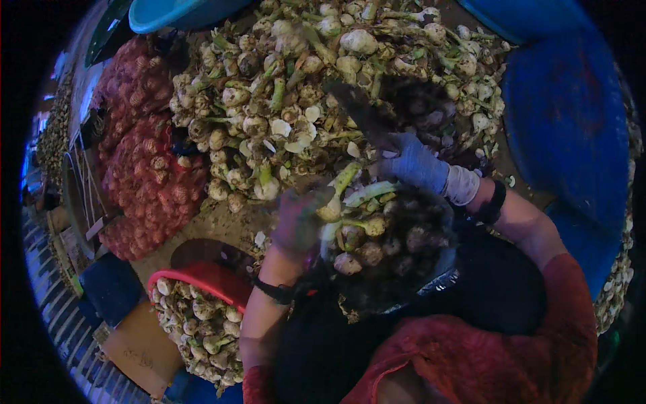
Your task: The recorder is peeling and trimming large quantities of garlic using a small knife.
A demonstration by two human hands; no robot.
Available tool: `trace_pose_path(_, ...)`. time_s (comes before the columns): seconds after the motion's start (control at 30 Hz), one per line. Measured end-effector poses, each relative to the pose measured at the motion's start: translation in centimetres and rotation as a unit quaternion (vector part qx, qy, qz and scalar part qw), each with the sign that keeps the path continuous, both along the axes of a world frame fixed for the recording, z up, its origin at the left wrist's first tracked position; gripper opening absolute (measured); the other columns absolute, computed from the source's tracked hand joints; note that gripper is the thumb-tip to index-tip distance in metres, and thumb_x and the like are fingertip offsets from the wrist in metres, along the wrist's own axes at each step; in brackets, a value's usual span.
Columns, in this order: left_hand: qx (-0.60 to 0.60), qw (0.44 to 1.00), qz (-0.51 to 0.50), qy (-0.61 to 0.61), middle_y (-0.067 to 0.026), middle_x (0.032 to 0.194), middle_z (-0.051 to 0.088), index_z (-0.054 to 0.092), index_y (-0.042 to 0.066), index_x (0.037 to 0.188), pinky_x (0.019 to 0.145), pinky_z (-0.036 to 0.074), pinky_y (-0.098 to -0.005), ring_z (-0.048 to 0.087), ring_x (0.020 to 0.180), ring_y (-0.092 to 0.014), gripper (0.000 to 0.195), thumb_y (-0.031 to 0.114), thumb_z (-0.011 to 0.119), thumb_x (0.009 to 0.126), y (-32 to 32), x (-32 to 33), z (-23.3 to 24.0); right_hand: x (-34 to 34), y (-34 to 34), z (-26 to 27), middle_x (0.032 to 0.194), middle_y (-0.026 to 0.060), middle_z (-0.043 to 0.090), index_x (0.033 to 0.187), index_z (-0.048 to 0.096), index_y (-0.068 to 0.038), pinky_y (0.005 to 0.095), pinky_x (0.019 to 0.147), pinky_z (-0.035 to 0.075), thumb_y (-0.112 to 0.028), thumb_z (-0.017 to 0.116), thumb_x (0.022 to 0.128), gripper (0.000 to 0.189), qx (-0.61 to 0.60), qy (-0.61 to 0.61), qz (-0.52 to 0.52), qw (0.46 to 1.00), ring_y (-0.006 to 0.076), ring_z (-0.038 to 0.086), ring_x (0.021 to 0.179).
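My left hand, in a dark glove and blurred, is shut on a garlic bulb with a green stem. Just right of it, in a light blue glove with a pale wrist band, my right hand grips a dark, blurred tool; its kind cannot be told. Below both hands a container with a pale rim rests at my lap and holds garlic bulbs with cut stems. A large heap of garlic spreads in front of me, with loose cloves and peeled skins among it.
Red mesh sacks full of garlic stand at the left. A red basin of garlic bulbs sits lower left, near a cardboard box. Large blue tubs line the right side. A turquoise basin is at the top left.
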State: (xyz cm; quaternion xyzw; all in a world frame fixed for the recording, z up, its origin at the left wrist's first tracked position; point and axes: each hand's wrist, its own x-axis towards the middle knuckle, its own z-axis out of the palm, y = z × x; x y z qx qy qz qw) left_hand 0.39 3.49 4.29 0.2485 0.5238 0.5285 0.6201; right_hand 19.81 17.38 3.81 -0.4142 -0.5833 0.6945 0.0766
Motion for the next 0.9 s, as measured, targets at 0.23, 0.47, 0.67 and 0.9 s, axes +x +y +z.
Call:
trace_pose_path(0.23, -0.044, 0.982, 0.046, -0.177, -0.0091, 0.095, 0.060, 0.057, -0.001, 0.103, 0.075, 0.048, -0.0299, 0.059, 0.084, -0.018, 0.038, 0.021, 0.067, 0.074, 1.6, 0.8, 5.4, 3.4, -4.0, -9.4, 0.055, 0.0094, 0.049, 0.069, 0.061, -0.013, 0.0387, 0.048, 0.040, -0.026, 0.067, 0.060, 0.016, 0.441, 0.109, 0.289, 0.843, 0.0258, 0.055, 0.056)
trace_pose_path(0.47, -0.109, 0.975, -0.124, 0.151, -0.0080, 0.090, 0.062, 0.048, 0.004, 0.124, 0.079, 0.045, -0.0292, 0.059, 0.087, -0.018, 0.053, 0.030, 0.063, 0.080, -1.3, -2.3, 0.8, 3.4, -2.2, -6.7, 0.073, 0.0237, 0.063, 0.077, 0.062, 0.007, 0.0416, 0.060, 0.048, -0.030, 0.071, 0.063, 0.041, 0.054, -0.173, 0.244, 0.953, 0.0337, 0.062, 0.067)
trace_pose_path(0.67, -0.091, 0.795, -0.108, 0.590, -0.0172, 0.093, 0.061, 0.043, 0.006, 0.126, 0.079, 0.046, -0.0378, 0.059, 0.090, -0.029, 0.052, 0.032, 0.059, 0.085, -4.2, -10.1, -11.1, 2.6, -2.5, -6.2, 0.067, 0.0225, 0.060, 0.074, 0.061, 0.005, 0.0402, 0.057, 0.047, -0.027, 0.071, 0.062, 0.036, 0.444, 0.063, 0.411, 0.794, 0.0318, 0.061, 0.063)
trace_pose_path(0.9, -0.274, 0.846, 0.088, 0.450, -0.0182, 0.100, 0.062, 0.059, -0.002, 0.102, 0.080, 0.046, -0.0396, 0.059, 0.092, -0.030, 0.041, 0.027, 0.071, 0.075, -9.4, -8.1, -13.1, 3.1, -2.1, -5.0, 0.066, 0.0192, 0.061, 0.080, 0.061, 0.004, 0.0377, 0.057, 0.047, -0.025, 0.070, 0.063, 0.036, 0.052, -0.102, 0.236, 0.965, 0.0268, 0.061, 0.062)
